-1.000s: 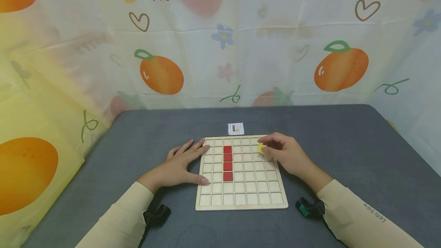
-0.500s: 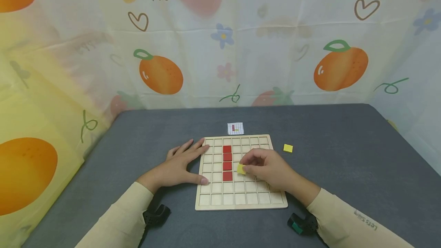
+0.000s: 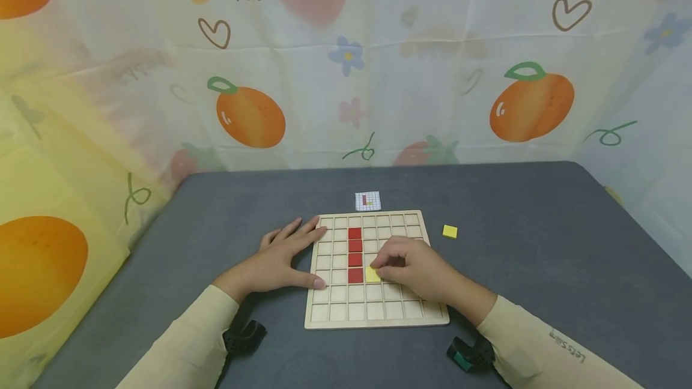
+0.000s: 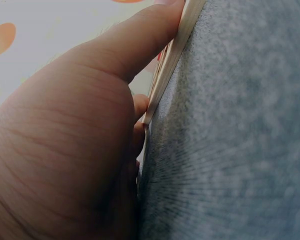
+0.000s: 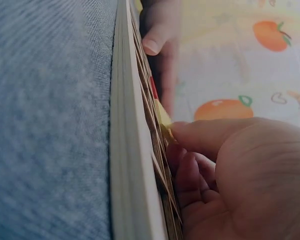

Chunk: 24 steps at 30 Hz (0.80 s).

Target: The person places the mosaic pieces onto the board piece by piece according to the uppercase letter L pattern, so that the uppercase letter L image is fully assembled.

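Observation:
A wooden grid board (image 3: 376, 323) lies on the table, with a column of several red tiles (image 3: 354, 245) in its cells. My right hand (image 3: 416, 269) pinches the right side of a yellow tile (image 3: 372, 275), which lies at the cell just right of the lowest red tile. Seen from the right wrist, the thumb and fingertips meet at the yellow tile (image 5: 163, 118), low over the board. My left hand (image 3: 276, 263) rests spread along the board's left edge, thumb and fingertips on its rim. In the left wrist view its thumb lies over the board's side (image 4: 176, 57).
A second yellow tile (image 3: 450, 232) lies on the grey table (image 3: 519, 227), right of the board. Behind the board is a small printed card (image 3: 368, 201) with a grid and red and yellow cells. A patterned cloth (image 3: 303, 77) hangs beyond the table's far edge.
My right hand has carried the yellow tile from the board's upper right leftward and down to beside the lowest red tile. That uncovered the second yellow tile. My left hand has stayed put.

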Motion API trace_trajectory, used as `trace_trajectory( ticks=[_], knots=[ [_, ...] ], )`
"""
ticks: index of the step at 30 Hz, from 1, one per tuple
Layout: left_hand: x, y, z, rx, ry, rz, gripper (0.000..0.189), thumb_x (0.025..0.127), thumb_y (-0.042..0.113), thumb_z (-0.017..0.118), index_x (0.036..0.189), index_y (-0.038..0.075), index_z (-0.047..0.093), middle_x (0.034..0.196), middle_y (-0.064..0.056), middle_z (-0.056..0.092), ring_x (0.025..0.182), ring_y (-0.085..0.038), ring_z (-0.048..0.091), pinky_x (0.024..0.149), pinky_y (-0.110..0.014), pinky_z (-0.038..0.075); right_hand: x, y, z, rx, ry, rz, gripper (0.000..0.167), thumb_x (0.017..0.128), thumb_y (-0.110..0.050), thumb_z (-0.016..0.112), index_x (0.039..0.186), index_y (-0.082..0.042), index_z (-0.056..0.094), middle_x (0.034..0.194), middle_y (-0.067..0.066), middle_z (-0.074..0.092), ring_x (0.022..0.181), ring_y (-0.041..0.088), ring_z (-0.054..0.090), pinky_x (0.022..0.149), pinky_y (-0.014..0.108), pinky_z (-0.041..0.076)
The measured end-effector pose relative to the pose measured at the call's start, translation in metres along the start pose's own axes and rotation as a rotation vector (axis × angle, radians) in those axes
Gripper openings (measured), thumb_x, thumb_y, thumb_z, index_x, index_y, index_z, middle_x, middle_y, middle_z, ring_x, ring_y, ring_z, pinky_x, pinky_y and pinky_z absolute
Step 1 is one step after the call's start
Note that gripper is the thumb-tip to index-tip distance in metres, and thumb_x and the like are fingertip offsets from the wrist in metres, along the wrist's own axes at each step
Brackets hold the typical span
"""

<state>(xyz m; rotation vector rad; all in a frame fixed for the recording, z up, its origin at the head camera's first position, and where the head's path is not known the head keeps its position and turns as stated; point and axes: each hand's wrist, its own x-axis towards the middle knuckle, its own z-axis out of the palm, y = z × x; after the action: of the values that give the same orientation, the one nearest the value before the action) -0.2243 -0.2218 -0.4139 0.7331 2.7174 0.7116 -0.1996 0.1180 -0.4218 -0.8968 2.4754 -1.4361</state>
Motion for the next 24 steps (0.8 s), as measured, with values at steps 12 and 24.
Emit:
trace_trajectory(
  ticks=[12,24],
  knots=[
    [0.0,-0.001,0.001,-0.009,0.003,0.0,0.117,0.083,0.078,0.08,0.175,0.028,0.03,0.182,0.001,0.011,0.165,-0.038,-0.001,0.119,-0.069,0.0,0.0,0.001,-0.002,0.041,-0.004,-0.036,0.013,0.105,-0.017,0.077,0.114,-0.011,0.084,0.112,-0.002,0.066,0.095,0.02,0.062,0.083,0.034,0.052],
    [-0.001,-0.002,0.0,-0.002,0.001,0.005,0.117,0.083,0.079,0.079,0.175,0.028,0.028,0.182,0.001,0.011,0.165,-0.037,-0.002,0.119,-0.069,0.0,0.003,0.005,-0.013,0.334,0.111,0.02,0.039,0.118,-0.024,0.052,0.136,0.007,0.068,0.121,0.018,0.069,0.097,0.036,0.069,0.078,0.038,0.058]
  ],
)
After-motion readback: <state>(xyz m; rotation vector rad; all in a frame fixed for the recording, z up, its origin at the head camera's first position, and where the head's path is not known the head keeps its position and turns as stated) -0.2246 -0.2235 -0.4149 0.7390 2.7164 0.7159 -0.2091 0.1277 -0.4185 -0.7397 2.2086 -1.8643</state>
